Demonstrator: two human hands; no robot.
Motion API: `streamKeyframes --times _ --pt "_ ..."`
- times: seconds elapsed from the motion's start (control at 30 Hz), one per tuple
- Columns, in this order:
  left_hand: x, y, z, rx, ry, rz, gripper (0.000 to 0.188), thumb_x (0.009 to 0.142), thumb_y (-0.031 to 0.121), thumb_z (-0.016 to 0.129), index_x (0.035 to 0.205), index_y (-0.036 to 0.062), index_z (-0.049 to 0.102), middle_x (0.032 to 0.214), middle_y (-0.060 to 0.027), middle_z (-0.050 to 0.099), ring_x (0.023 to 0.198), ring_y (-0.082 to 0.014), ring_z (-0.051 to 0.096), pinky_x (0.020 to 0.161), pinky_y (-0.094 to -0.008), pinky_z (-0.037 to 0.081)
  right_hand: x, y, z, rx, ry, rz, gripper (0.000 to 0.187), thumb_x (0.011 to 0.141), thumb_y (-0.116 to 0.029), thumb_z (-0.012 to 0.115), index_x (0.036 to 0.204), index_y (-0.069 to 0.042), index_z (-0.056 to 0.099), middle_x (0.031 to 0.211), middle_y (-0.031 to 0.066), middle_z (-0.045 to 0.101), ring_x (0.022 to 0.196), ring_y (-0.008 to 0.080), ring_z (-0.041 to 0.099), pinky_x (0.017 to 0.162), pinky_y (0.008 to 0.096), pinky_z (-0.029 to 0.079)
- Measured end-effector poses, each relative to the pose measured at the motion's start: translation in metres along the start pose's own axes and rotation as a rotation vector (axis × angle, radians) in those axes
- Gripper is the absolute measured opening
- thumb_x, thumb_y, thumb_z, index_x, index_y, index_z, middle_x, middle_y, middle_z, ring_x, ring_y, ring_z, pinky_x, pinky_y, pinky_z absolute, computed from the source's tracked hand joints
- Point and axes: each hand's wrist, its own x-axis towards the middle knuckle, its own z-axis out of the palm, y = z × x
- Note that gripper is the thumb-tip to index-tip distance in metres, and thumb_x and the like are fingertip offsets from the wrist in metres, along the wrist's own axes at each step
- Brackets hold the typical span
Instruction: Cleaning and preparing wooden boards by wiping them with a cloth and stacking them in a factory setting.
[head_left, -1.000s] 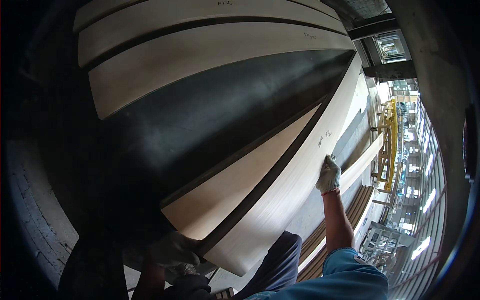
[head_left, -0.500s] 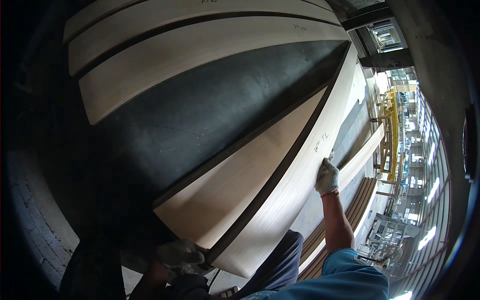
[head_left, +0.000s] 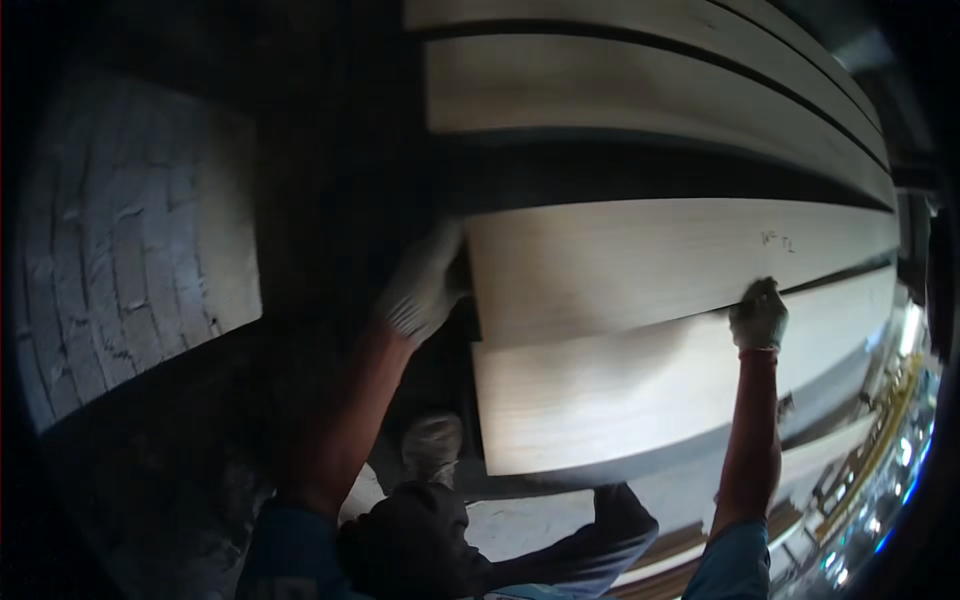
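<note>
A long pale wooden board (head_left: 620, 260) with handwriting near its right part lies across the middle. My right hand (head_left: 760, 317), in a knitted glove, is closed on its near edge, right of the middle. At the board's left end is my left hand (head_left: 425, 285), gloved too and blurred. Its fingers are stretched out, with the thumb apart; whether it touches the board end I cannot tell. Just nearer to me lies a second pale board (head_left: 600, 400), partly under the first one's near edge.
Beyond a dark gap, more pale boards (head_left: 600, 85) lie in rows on a dark surface. A patch of brick paving (head_left: 140, 240) shows at left. Lower right are brown strips (head_left: 660, 555) and a yellow frame (head_left: 885, 430). My shoe (head_left: 432, 445) is below the near board.
The view has swung round. The handwritten board has gone from tilted up to lying nearly flat beside the far boards. My left hand has shifted from its near corner to its left end.
</note>
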Motion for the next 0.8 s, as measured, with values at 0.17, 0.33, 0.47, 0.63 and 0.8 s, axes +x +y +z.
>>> streamKeyframes --times 0.17,0.33,0.47,0.63,0.8 --pt "0.010 0.023 0.011 0.115 0.193 0.082 0.038 0.091 0.033 0.070 0.115 0.0043 0.065 0.106 -0.0068 0.065 0.095 -0.0192 0.060 0.081 -0.0370 0.049 0.045 0.016 0.011 0.048 -0.093 -0.038 0.026 0.104 -0.030 0.049 0.087 -0.013 0.057 0.078 -0.0010 0.056 0.072 0.0103 0.056 0.064 0.0227 0.049" --pt "0.050 0.014 0.008 0.416 0.413 0.219 0.034 0.089 0.029 0.070 0.106 0.0000 0.069 0.095 -0.0080 0.067 0.084 -0.0173 0.061 0.073 -0.0373 0.049 0.085 0.017 -0.019 -0.143 -0.263 -0.191 0.026 0.103 -0.029 0.050 0.087 -0.011 0.058 0.079 0.0016 0.057 0.073 0.0130 0.057 0.065 0.0236 0.049" --pt "0.035 0.026 0.012 0.427 0.468 0.285 0.034 0.089 0.029 0.071 0.102 -0.0022 0.070 0.091 -0.0079 0.068 0.081 -0.0167 0.061 0.072 -0.0377 0.048 0.072 0.031 -0.015 -0.306 -0.337 -0.235 0.021 0.102 -0.025 0.053 0.092 -0.008 0.061 0.087 0.0042 0.064 0.078 0.0152 0.060 0.069 0.0278 0.051" --pt "0.038 0.031 0.010 0.472 0.470 0.283 0.031 0.089 0.027 0.070 0.098 -0.0023 0.070 0.086 -0.0071 0.067 0.076 -0.0153 0.058 0.069 -0.0369 0.047 0.066 0.021 -0.013 -0.632 -0.389 -0.496 0.017 0.100 -0.023 0.056 0.098 -0.007 0.062 0.090 0.0049 0.065 0.086 0.0158 0.064 0.076 0.0285 0.054" --pt "0.031 0.037 0.009 0.541 0.493 0.311 0.031 0.090 0.032 0.067 0.092 0.0012 0.069 0.084 -0.0062 0.066 0.073 -0.0161 0.057 0.067 -0.0363 0.047 0.023 0.010 0.015 -1.342 -0.483 -0.910 0.022 0.100 -0.028 0.059 0.101 -0.007 0.063 0.091 0.0045 0.065 0.087 0.0158 0.065 0.076 0.0293 0.055"
